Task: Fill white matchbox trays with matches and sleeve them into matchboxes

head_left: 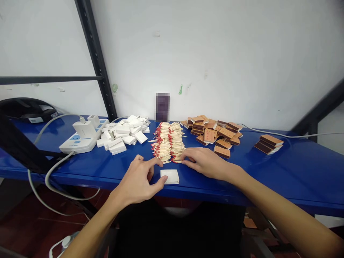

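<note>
A thick double row of red-tipped matches [170, 141] lies in the middle of the blue shelf. In front of it rests one small white matchbox tray [172, 176]. My left hand [139, 179] is open, with its thumb at the tray's left side and its index finger near the front of the left row. At the near right end of the pile, my right hand [206, 163] has thumb and fingertips closed on some matches; how many is hidden. White inner trays [122, 134] are heaped to the left, and brown matchbox covers [215, 134] to the right.
A neat stack of matchboxes [268, 144] stands farther right. A white power strip [80, 141] with plugged-in chargers and cables sits at the left, beside a black shelf post [96, 53]. A dark blurred rectangle [162, 107] is against the white wall.
</note>
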The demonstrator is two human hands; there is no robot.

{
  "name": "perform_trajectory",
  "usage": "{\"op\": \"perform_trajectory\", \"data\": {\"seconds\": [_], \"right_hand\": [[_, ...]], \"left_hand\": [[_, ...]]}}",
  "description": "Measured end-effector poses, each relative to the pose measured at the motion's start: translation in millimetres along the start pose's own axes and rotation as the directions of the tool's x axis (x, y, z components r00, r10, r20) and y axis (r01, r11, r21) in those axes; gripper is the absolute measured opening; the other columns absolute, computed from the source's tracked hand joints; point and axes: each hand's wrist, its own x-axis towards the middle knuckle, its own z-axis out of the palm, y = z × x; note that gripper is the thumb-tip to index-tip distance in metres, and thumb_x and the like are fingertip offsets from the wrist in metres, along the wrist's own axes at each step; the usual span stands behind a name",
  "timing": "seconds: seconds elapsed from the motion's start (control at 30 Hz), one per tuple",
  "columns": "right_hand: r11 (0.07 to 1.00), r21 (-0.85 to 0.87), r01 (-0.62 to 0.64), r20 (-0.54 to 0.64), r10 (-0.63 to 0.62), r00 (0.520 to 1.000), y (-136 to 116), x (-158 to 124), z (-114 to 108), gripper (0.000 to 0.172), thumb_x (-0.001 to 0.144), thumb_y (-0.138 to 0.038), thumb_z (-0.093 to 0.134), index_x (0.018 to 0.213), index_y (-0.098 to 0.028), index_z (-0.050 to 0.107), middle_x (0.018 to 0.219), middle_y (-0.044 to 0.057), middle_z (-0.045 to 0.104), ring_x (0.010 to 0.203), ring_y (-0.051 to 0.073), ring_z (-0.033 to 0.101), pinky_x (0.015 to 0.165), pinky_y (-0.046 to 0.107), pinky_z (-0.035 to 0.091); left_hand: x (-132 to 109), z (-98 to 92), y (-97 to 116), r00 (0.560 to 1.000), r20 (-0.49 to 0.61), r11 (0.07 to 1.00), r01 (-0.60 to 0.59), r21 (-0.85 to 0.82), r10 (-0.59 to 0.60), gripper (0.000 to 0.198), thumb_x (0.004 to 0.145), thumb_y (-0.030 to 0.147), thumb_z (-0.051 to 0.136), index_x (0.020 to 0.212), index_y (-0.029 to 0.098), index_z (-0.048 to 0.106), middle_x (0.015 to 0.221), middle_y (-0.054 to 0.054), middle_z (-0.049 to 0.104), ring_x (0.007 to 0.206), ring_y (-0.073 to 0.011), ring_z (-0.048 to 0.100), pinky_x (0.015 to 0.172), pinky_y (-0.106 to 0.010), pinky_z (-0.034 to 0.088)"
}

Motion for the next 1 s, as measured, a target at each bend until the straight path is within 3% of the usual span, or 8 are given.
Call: {"op": "perform_trajectory", "data": {"seconds": [0.4, 0.57, 0.67, 0.83, 1.0], "right_hand": [[0.995, -0.038, -0.097, 0.088, 0.1, 0.991, -16, -14, -10, 0.022, 0.098, -0.038, 0.048, 0.092, -0.026, 0.065, 0.089, 0.002, 0.069, 0.083, 0.021, 0.057, 0.069, 0.03, 0.038], [0.997, 0.043, -0.061, 0.097, 0.056, 0.994, -10, -10, -11, 0.019, 0.097, -0.035, 0.048, 0.1, -0.024, 0.064, 0.094, 0.004, 0.066, 0.083, 0.019, 0.057, 0.07, 0.029, 0.038], [0.996, 0.073, -0.059, 0.182, 0.045, 0.982, -8, -4, -18, 0.02, 0.095, -0.035, 0.049, 0.095, -0.021, 0.063, 0.089, 0.004, 0.064, 0.077, 0.017, 0.055, 0.065, 0.027, 0.036], [0.991, 0.091, -0.103, 0.388, 0.06, 0.92, -14, 13, -36, 0.011, 0.084, -0.028, 0.057, 0.085, -0.019, 0.063, 0.072, 0.001, 0.06, 0.065, 0.014, 0.052, 0.058, 0.024, 0.034], [0.991, 0.062, -0.119, 0.447, 0.079, 0.891, -17, 22, -42, 0.012, 0.076, -0.029, 0.062, 0.082, -0.019, 0.065, 0.069, 0.0, 0.06, 0.065, 0.015, 0.053, 0.055, 0.023, 0.035]], "left_hand": [[3, 0.0, 5, 0.996, 0.052, 0.996, -0.078, 0.032, 0.076, 0.024, 0.08, 0.04, 0.065, 0.098, 0.024, 0.065, 0.063, 0.004, 0.051, 0.063, -0.0154, 0.051, 0.061, -0.027, 0.031], [3, -1.1, 4, 0.994, 0.065, 0.996, -0.087, 0.03, 0.085, 0.025, 0.081, 0.041, 0.064, 0.099, 0.024, 0.066, 0.062, 0.005, 0.049, 0.062, -0.0145, 0.05, 0.061, -0.027, 0.03], [4, -1.8, 4, 0.994, 0.072, 0.996, -0.084, 0.036, 0.081, 0.025, 0.081, 0.042, 0.064, 0.099, 0.025, 0.066, 0.062, 0.005, 0.049, 0.062, -0.0145, 0.05, 0.061, -0.026, 0.03], [2, -0.3, 2, 0.995, 0.072, 0.996, -0.077, 0.043, 0.074, 0.028, 0.082, 0.046, 0.063, 0.101, 0.025, 0.066, 0.062, 0.005, 0.048, 0.063, -0.0146, 0.051, 0.062, -0.027, 0.031], [2, 0.2, 2, 0.994, 0.073, 0.996, -0.084, 0.043, 0.081, 0.026, 0.082, 0.044, 0.064, 0.099, 0.025, 0.065, 0.062, 0.006, 0.048, 0.061, -0.0136, 0.049, 0.061, -0.026, 0.03]]}}
